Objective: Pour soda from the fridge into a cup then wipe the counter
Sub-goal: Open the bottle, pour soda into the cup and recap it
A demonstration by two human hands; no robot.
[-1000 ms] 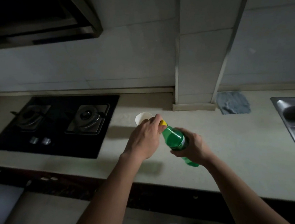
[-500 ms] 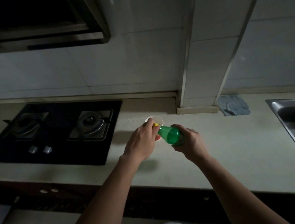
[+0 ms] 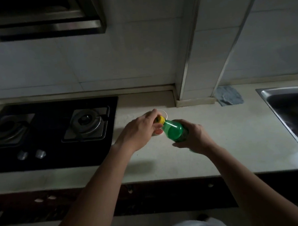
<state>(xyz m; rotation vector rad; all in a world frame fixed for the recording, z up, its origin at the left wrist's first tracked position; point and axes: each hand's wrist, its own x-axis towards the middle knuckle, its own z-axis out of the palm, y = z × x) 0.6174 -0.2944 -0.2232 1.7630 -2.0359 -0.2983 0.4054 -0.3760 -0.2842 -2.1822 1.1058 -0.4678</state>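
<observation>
Mid-frame, right hand (image 3: 194,137) grips the bottle (image 3: 174,131), tilted left; left hand (image 3: 139,129) pinches its cap (image 3: 160,119), cup (image 3: 164,113) mostly hidden behind.

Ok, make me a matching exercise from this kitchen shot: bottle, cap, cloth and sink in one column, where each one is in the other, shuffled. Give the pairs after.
Column one
1. green bottle
2. yellow cap
3. grey cloth
4. sink

Column two
A. set into the counter at the far right
B. gripped by the left hand
C. lying at the foot of the pillar
D. held tilted in the right hand

Pairs: 1-D, 2-B, 3-C, 4-A
</observation>
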